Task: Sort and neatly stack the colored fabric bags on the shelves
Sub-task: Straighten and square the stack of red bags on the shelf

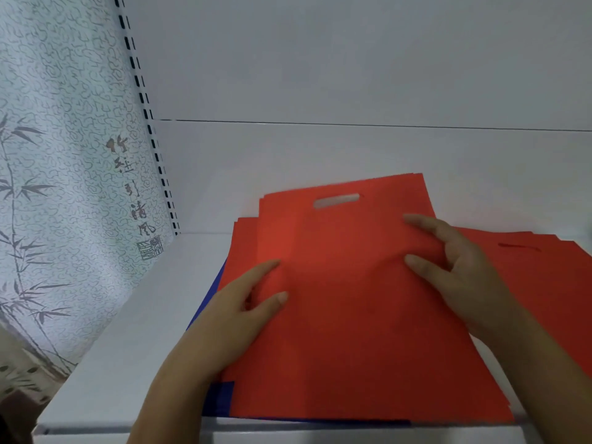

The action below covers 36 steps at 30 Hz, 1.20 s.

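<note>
My left hand (237,310) lay flat on the near-left part of the top red bag (346,283), fingers straight and a little spread, pressing rather than gripping. My right hand (461,267) rested on the bag's right edge, its fingers loosely bent over the cloth; I could not tell whether the thumb was tucked under the edge or only lying against it. The two hands were well apart, one on each side of the bag.

That bag sat on top of a red pile (246,238) on the white shelf (134,315), its cut-out handle (336,200) pointing to the far side. It lay skewed: the edges of the bags below showed in steps along the far-left corner. Under the red ones, blue bags (221,400) showed at the near-left corner and along the near edge. A second lot of red bags (544,270) lay to the right, partly under my right wrist.

As I judged it, the step was squaring the top bag to its pile. To do that well I needed to keep the palms light, slide the cloth without wrinkling it, and match the left and far edges. Pressing too hard would likely have dragged the lower bags along.

Beyond the shelf, to the left, stood a slotted upright (150,129) and a wall covering with bamboo and writing (64,155).
</note>
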Tool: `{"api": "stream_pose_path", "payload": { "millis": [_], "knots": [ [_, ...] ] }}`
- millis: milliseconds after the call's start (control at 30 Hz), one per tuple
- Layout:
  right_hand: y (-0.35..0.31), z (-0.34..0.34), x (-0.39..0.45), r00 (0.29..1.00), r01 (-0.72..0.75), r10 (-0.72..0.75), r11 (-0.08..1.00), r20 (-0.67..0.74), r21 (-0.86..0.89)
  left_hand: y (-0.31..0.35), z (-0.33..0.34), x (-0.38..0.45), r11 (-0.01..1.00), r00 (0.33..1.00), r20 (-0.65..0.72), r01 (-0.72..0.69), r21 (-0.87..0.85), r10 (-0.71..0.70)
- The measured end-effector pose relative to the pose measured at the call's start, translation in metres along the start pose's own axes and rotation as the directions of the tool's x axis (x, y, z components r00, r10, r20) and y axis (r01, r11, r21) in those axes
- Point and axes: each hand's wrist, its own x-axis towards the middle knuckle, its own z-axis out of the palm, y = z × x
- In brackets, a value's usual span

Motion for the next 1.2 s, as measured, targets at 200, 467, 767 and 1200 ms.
{"api": "stream_pose_path", "payload": {
  "millis": [200,467,767,1200],
  "knots": [
    [0.018,-0.014,-0.011,0.99,-0.133,0.144,0.915,0.0,-0.38,0.015,0.007,0.0,0.964,0.99,0.14,0.02,-0.266,0.019],
    [0.03,-0.013,-0.043,0.98,-0.15,0.19,0.545,-0.053,-0.825,0.039,0.037,-0.005,0.877,0.954,0.238,-0.269,0.399,0.184],
    [-0.005,-0.114,-0.113,0.958,-0.265,0.068,0.582,-0.279,-0.769,0.072,0.102,0.003,0.812,0.852,0.39,-0.484,0.328,0.35],
    [-0.002,-0.309,-0.278,0.829,-0.53,0.136,0.503,-0.543,-0.683,0.238,0.285,-0.082,0.786,0.7,0.511,-0.614,0.074,0.499]
  ]
}}
